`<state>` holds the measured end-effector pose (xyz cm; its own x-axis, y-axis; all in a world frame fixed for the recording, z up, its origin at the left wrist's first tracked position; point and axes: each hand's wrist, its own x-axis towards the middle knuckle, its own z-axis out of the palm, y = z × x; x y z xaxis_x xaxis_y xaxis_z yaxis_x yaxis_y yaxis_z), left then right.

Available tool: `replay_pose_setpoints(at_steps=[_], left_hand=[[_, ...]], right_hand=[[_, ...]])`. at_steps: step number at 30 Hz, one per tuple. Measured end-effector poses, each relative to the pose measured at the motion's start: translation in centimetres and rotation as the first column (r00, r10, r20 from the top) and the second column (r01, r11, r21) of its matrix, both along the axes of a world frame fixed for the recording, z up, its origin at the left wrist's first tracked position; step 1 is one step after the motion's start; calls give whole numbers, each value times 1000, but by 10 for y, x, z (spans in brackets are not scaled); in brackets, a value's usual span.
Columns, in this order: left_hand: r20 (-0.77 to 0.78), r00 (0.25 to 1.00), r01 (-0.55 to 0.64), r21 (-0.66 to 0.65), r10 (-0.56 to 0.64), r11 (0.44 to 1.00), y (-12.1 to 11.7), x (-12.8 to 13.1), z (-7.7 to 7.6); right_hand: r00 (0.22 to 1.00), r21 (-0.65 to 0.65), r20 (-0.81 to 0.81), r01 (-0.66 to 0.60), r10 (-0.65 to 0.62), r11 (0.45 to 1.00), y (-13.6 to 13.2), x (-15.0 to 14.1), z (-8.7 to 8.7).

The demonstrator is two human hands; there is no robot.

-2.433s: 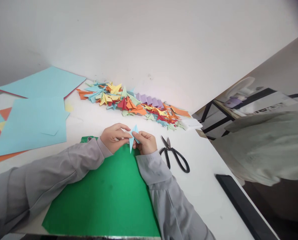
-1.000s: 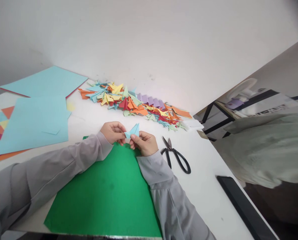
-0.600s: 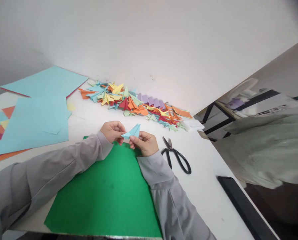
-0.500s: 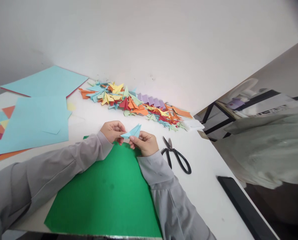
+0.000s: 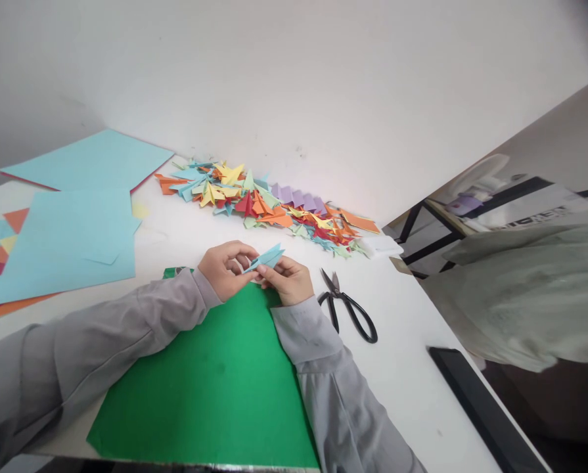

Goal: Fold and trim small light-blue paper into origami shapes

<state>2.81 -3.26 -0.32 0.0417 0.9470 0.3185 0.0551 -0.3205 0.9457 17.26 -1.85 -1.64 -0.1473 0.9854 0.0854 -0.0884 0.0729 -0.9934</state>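
Note:
Both my hands hold a small folded light-blue paper piece [image 5: 267,258] just above the far edge of a green sheet [image 5: 209,387] on the white table [image 5: 412,374]. My left hand [image 5: 225,268] pinches the piece's left end with its fingers curled. My right hand [image 5: 286,279] grips it from below and the right, fingers closed. The piece's pointed tip sticks out up and to the right.
Black scissors [image 5: 347,309] lie right of my right hand. A row of several folded coloured paper pieces [image 5: 264,207] runs along the wall. Large light-blue sheets [image 5: 71,230] lie at the left. A black bar [image 5: 475,401] borders the table's right edge; another person's grey clothing [image 5: 530,289] is beyond.
The blue piece turned from upright to lying nearly flat, its tip now pointing right. My left hand shifted its fingers closer over the piece's left end. My right hand stayed in place.

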Motion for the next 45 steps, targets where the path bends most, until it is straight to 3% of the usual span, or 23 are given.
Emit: replay_pose_setpoints(at_steps=[3, 6, 27, 32, 36, 41, 45], left_hand=[[-94, 995, -31, 155, 46, 987, 0, -1, 0], [-147, 987, -39, 215, 72, 976, 1, -2, -1], [-234, 970, 9, 308, 66, 951, 2, -4, -5], [-232, 970, -2, 288, 72, 958, 0, -2, -4], [-201, 980, 60, 266, -6, 962, -2, -5, -2], [-57, 981, 191, 177, -184, 965, -1, -13, -2], [54, 981, 186, 43, -188, 982, 1, -12, -1]], right_hand=[[1000, 13, -17, 10, -10, 1000, 1, 0, -3], [1000, -1, -28, -2, 2, 1000, 2, 0, -5], [994, 83, -17, -103, 104, 991, 7, 1, -17], [996, 65, -3, -90, 90, 994, 10, 2, -18], [996, 51, -17, -87, 88, 995, 7, 1, -12], [987, 16, -37, -157, 158, 987, 2, 3, -4], [982, 5, -25, -189, 189, 982, 1, 5, -3]])
